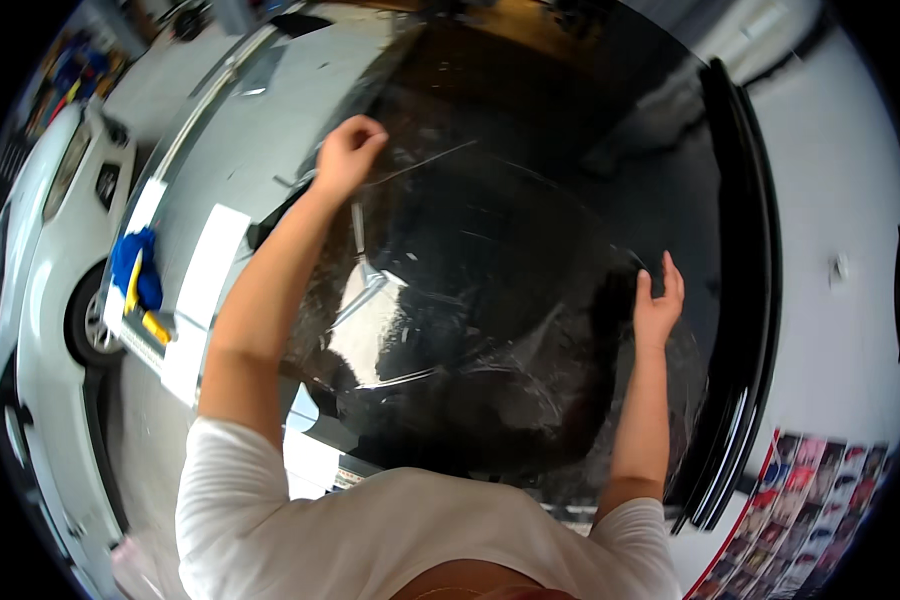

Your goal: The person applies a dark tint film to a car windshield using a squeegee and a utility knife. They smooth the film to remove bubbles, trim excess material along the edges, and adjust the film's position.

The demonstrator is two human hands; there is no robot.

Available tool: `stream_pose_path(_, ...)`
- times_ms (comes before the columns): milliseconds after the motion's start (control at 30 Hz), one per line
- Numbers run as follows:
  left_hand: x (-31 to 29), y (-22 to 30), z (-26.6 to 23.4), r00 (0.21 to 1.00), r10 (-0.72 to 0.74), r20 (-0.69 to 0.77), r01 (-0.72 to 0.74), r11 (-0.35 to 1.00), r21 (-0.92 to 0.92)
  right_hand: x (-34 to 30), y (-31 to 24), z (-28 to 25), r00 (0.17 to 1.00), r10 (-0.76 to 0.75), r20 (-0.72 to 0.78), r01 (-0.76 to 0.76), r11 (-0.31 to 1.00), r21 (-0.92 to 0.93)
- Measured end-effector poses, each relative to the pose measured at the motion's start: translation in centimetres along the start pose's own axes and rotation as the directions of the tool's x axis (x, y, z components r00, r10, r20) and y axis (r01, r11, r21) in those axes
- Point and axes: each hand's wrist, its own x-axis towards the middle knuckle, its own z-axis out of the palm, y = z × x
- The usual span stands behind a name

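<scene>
Overhead, so to speak, the person leaned across a dark, glossy car window, both bare arms stretched out from white sleeves. A clear film lay over the glass, wrinkled and catching the light in pale streaks near the middle and lower part of the pane.

The left hand was up near the top left edge of the glass, fingers curled into a loose fist and pressed against the film there; whether it pinched the film's edge or only pushed on it, I could not tell. The right hand sat far over on the right side of the pane, well apart from the other, with its fingers bent and closed on a fold of the film, thumb tucked towards the palm.

Beside the right hand ran a black curved trim along the window's edge. Left of the glass, the silver body panel of the car carried a blue cloth and a yellow tool, the two lying just beside each other and well away from either hand. Further left stood a white car on the grey floor. At the lower right corner, a sheet of small coloured samples lay on the white floor.
</scene>
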Motion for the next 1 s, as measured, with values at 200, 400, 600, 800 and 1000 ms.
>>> stream_pose_path(200, -3.7, 2.6, -0.5, 0.998, -0.002, 0.071, 0.019, 0.971, -0.240, -9.0, 14.2, -15.9, 0.888, 0.408, -0.213, -0.454, 0.700, -0.551)
stream_pose_path(400, -4.5, 5.0, -0.2, 0.992, -0.084, 0.089, 0.105, 0.959, -0.263, -14.2, 17.4, -20.9, 0.802, 0.567, -0.188, -0.572, 0.638, -0.516)
stream_pose_path(600, -4.4, 7.3, -2.6, 0.988, -0.150, 0.033, 0.153, 0.969, -0.195, -13.4, 18.2, -19.4, 0.806, 0.573, -0.148, -0.584, 0.730, -0.356)
stream_pose_path(800, -5.6, 13.1, -4.2, 0.975, -0.195, 0.105, 0.210, 0.965, -0.155, -11.0, 19.3, -18.7, 0.804, 0.581, -0.129, -0.560, 0.665, -0.495)
stream_pose_path(1000, -6.7, 14.8, -6.9, 0.980, -0.147, 0.137, 0.180, 0.943, -0.280, -9.4, 21.9, -17.1, 0.870, 0.484, -0.092, -0.450, 0.703, -0.551)
